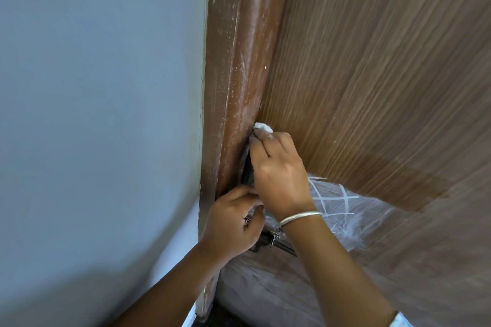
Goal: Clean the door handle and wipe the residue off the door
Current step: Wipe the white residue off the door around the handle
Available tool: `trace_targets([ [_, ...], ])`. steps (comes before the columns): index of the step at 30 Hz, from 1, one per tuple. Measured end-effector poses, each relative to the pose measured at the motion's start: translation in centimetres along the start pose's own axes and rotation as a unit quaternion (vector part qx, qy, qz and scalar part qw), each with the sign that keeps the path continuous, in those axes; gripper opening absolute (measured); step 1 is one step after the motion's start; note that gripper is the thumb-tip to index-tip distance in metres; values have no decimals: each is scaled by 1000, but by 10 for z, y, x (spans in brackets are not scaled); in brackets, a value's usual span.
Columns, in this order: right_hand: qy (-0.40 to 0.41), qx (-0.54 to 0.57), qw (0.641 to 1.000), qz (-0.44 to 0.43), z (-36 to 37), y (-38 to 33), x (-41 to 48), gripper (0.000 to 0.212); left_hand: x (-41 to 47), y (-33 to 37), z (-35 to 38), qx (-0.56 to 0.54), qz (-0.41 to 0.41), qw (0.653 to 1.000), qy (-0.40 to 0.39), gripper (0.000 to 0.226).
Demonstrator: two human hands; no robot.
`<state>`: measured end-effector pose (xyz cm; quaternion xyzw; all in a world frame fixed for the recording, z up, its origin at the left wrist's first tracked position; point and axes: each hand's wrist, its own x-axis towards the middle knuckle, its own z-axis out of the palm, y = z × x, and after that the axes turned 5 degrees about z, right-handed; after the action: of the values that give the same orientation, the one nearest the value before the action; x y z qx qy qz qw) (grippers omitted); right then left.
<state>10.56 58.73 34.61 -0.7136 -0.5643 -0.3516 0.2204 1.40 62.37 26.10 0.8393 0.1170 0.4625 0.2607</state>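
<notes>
A brown wood-grain door (372,74) fills the right side. White chalky residue (342,210) with crossed streaks covers its lower part. My right hand (279,172), with a silver bangle on the wrist, is shut on a small white cloth (263,127) and presses it against the door's left edge, over a dark metal handle (248,170) that it mostly hides. Below it, my left hand (233,223) is closed around a metal latch; the latch bolt (276,240) sticks out to the right of the fingers.
A worn reddish-brown door frame (233,74) with white paint flecks runs up the middle. A pale blue wall (101,114) fills the left. A dark strip of floor (220,316) shows at the bottom.
</notes>
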Motion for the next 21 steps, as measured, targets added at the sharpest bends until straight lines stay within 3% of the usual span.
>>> trace_targets([
  [4,-46,25,999,-10,7,-3,-14,15,1,1,0,-7,8,1000,20,17],
  [9,-40,84,996,7,8,3,-11,19,1,1,0,-2,9,1000,20,16],
  [16,-161,28,982,-96,-4,11,1,14,2,-1,0,2,8,1000,5,18],
  [18,-171,8,983,-71,-3,8,0,15,2,-2,-1,4,8,1000,-6,18],
  [21,-114,17,993,2,-4,4,-7,18,3,-2,-2,7,12,1000,-11,18],
])
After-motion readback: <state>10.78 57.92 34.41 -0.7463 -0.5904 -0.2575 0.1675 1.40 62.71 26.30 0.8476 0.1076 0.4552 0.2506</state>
